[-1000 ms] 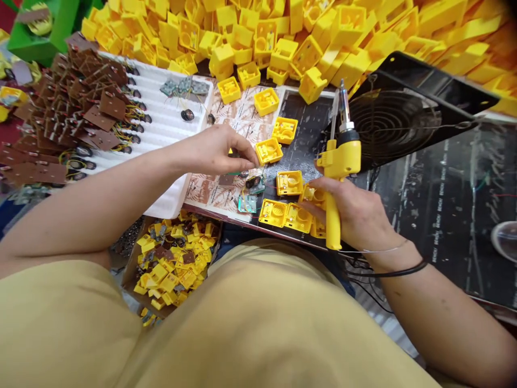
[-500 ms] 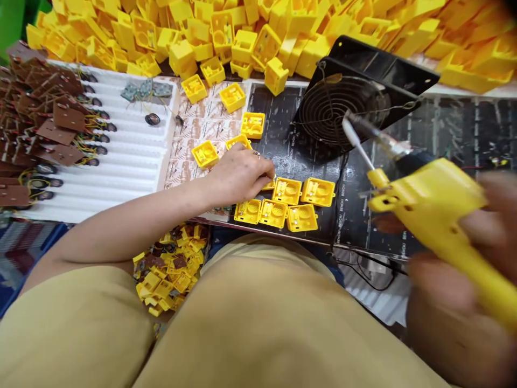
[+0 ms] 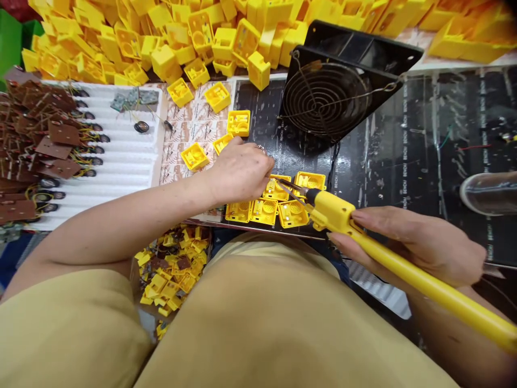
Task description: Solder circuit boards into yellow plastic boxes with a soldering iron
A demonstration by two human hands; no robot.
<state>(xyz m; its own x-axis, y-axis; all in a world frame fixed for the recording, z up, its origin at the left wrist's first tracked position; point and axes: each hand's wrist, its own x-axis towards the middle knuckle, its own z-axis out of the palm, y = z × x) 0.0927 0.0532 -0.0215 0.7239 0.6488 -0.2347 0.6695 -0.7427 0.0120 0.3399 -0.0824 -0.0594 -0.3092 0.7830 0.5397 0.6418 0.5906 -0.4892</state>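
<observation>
My right hand (image 3: 416, 245) grips a yellow soldering iron (image 3: 363, 231) by its long handle. Its metal tip points left onto a yellow plastic case (image 3: 277, 189) near the bench's front edge. My left hand (image 3: 241, 171) rests curled over that same case, fingers pinched at its left side; what they pinch is hidden. Several more open yellow cases (image 3: 262, 211) lie in a small cluster just below and right of my left hand.
A black fan (image 3: 329, 97) leans at the back of the black mat (image 3: 407, 151). A big heap of yellow cases (image 3: 194, 32) fills the far side. A white ribbed tray (image 3: 121, 161) with brown circuit boards (image 3: 36, 140) is left. A box of yellow parts (image 3: 173, 269) sits below the edge.
My right hand swung the soldering iron down from the raised position at the right, and its tip now meets the case under my left hand. My left hand barely moved.
</observation>
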